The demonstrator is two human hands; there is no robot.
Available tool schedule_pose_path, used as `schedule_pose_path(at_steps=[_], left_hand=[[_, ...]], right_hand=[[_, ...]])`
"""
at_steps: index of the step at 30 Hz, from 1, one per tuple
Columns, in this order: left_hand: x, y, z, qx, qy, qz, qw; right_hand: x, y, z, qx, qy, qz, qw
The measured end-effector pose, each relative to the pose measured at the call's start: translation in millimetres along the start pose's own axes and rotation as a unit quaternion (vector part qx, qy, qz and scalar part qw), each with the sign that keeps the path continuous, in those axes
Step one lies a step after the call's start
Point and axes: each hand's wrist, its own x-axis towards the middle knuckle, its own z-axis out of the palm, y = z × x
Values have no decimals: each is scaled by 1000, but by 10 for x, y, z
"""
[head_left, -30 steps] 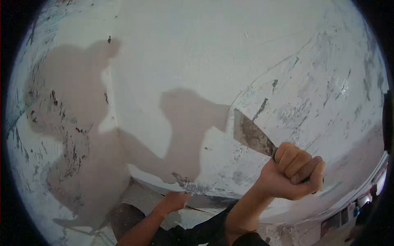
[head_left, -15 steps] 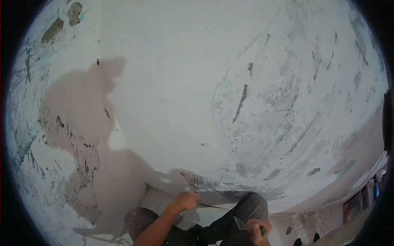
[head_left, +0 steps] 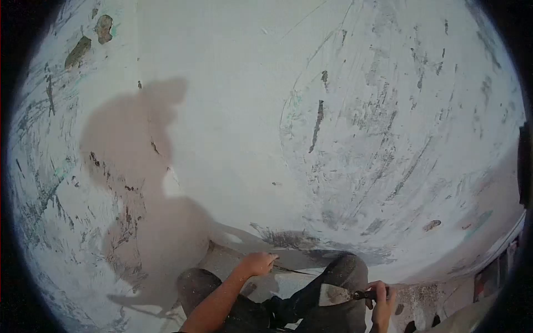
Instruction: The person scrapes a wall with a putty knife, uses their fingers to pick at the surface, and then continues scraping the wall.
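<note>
My right hand (head_left: 382, 302) grips the dark handle of a putty knife (head_left: 335, 295). Its wide, pale, smeared blade points left over my right thigh. My left hand (head_left: 259, 263) is closed in front of my left knee, close to the foot of the wall; what it holds, if anything, I cannot make out. Just right of it a thin dark line runs along the wall's lower edge. The white wall (head_left: 239, 139) before me has scraped grey patches and dark gouges, mostly on the right and far left.
My bent knees, in dark speckled trousers (head_left: 344, 272), are close to the wall. A corner lies left, where my shadow (head_left: 127, 144) falls. Two chipped holes show at upper left. Dusty floor (head_left: 425, 299) with debris and dark objects lie at lower right.
The putty knife has turned so its blade lies flat to view, and my right hand has shifted right and up. My left hand has risen slightly. The whole view has shifted a little.
</note>
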Motion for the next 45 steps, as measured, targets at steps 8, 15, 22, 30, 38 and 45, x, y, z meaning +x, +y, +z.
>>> schedule_pose_path(at_steps=[8,15,22,30,38,45], left_hand=[[27,-92,32,-33,3,29,999],[-32,-128,3,-25,26,29,999],[50,-272,234,-95,135,93,982],[-17,-307,94,-74,84,82,990],[-117,-24,-218,-20,27,26,999],[-65,-226,114,-70,140,94,983]], right_hand=[[-131,-503,309,152,-232,47,960],[-218,-277,753,102,-292,96,946],[-123,-725,1128,231,-274,48,932],[-207,-801,1209,175,-294,-31,939],[-273,-464,865,60,-280,-13,958],[-220,-524,785,128,-251,-43,958]])
